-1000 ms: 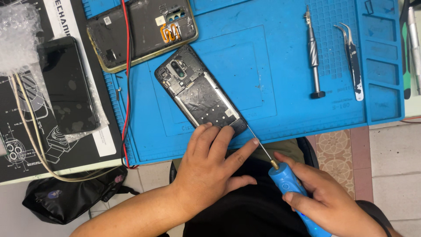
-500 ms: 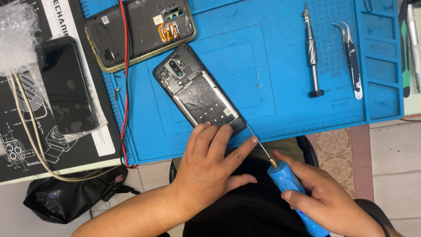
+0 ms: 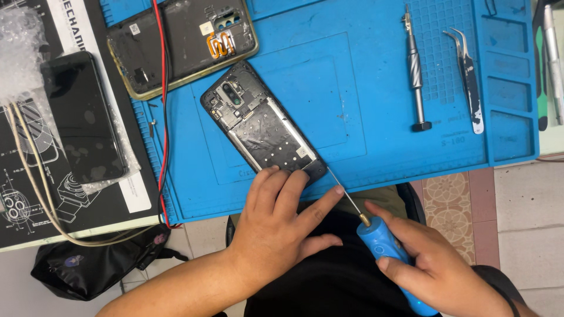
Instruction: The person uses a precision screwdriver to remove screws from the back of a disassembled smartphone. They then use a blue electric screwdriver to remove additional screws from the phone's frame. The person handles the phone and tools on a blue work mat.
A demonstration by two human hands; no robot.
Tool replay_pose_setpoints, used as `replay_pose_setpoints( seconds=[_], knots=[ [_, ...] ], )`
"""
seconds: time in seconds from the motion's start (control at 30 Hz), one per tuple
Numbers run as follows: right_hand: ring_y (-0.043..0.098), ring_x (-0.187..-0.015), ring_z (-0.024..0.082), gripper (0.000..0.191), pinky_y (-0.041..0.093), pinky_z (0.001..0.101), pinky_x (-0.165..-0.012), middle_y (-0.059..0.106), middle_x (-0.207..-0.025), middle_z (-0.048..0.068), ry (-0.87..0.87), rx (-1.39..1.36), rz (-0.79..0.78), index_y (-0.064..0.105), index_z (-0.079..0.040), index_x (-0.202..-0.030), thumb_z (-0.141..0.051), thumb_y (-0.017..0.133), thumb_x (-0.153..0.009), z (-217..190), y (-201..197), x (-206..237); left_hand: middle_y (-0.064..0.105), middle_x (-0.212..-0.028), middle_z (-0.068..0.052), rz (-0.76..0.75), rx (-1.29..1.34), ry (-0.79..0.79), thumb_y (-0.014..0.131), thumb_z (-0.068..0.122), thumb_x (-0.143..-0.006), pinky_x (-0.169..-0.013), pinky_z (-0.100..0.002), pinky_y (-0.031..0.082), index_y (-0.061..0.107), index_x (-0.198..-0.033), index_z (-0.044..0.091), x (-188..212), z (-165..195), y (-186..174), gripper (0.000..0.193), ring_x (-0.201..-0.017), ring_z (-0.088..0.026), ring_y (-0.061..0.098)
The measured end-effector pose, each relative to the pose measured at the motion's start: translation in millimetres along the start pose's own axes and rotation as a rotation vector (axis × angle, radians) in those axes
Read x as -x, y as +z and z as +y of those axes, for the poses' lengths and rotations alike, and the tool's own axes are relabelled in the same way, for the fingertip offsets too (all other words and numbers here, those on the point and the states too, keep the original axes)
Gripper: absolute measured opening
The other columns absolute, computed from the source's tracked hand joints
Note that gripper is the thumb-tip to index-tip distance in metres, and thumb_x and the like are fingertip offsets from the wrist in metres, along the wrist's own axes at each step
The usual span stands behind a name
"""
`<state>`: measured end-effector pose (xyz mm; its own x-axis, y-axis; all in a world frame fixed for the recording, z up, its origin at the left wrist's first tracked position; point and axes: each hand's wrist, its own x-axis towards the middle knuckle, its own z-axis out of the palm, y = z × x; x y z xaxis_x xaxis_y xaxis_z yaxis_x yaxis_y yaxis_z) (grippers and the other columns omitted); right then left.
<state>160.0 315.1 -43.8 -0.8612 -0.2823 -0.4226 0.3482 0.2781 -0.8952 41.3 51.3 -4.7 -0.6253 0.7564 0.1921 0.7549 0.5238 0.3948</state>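
An opened phone body (image 3: 258, 126) with its back removed lies slanted on a blue work mat (image 3: 364, 76). My left hand (image 3: 282, 226) presses on the phone's lower end, fingers spread over it. My right hand (image 3: 440, 270) grips a blue-handled screwdriver (image 3: 385, 246); its thin shaft points up-left and the tip reaches the phone's bottom right corner beside my left index finger.
The detached back cover (image 3: 182, 41) lies at the mat's top left, crossed by red and black wires (image 3: 161, 111). A dark phone (image 3: 82, 117) rests on bubble wrap at left. A metal screwdriver (image 3: 416, 70) and tweezers (image 3: 467, 79) lie on the mat's right. A black bag (image 3: 94, 264) sits below.
Both hands and the screwdriver hold about the same pose; the view has shifted slightly.
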Motion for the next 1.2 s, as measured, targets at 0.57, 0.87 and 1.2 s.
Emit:
replay_pose_setpoints(
  seconds=[0.57,0.87,1.2],
  knots=[
    [0.067,-0.103,0.023,0.083,0.054,0.0365,-0.093,0.069,-0.115,0.011,0.086,0.065,-0.041,0.042,-0.005,-0.161,-0.023,0.072,-0.085,3,-11,-6,0.044,-0.131,-0.018,0.005,-0.024,-0.019,0.082,0.059,-0.08,-0.113,-0.058,0.039,0.055,-0.148,0.016,1,1,5,0.085,-0.12,-0.037,0.045],
    [0.066,-0.105,0.023,0.084,0.053,0.0366,-0.094,0.068,-0.118,0.012,0.094,0.034,-0.059,0.04,-0.006,-0.162,-0.023,0.071,-0.086,6,-11,-7,0.044,-0.131,-0.017,0.002,-0.038,-0.026,0.08,0.061,-0.081,-0.113,-0.058,0.039,0.053,-0.15,0.017,2,2,7,0.086,-0.12,-0.037,0.045],
    [0.066,-0.106,0.023,0.083,0.054,0.036,-0.091,0.067,-0.12,0.012,0.083,0.073,-0.027,0.043,-0.004,-0.158,-0.023,0.072,-0.083,-6,-11,-12,0.045,-0.132,-0.017,0.024,-0.03,-0.028,0.081,0.058,-0.083,-0.114,-0.057,0.04,0.053,-0.15,0.016,2,2,5,0.084,-0.121,-0.037,0.046]
  ],
)
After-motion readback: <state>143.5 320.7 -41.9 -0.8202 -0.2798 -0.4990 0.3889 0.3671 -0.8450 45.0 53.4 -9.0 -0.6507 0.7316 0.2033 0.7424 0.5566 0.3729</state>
